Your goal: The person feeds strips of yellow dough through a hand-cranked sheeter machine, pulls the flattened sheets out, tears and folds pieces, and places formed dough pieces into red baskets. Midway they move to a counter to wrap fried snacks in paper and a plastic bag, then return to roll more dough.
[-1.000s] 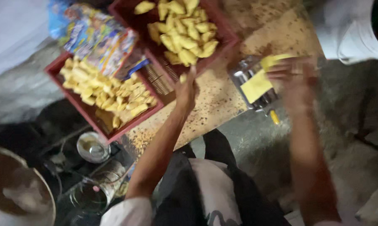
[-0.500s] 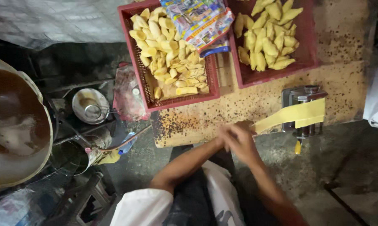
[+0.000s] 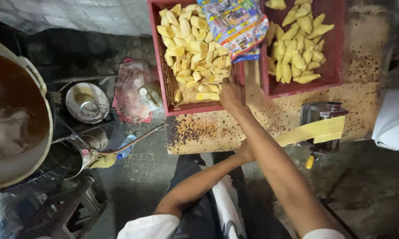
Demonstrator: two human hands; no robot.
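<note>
The right arm (image 3: 270, 163) hides most of the left hand (image 3: 245, 152).

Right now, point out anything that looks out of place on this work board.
A printed packet lies askew across both red crates, covering some pale folded pastries. The yellow dough sheet hangs out of the roller machine. The right hand touches the left crate.

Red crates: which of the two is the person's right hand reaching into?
The left crate: the right hand rests at its near right corner. The other crate, farther right, is untouched.
</note>
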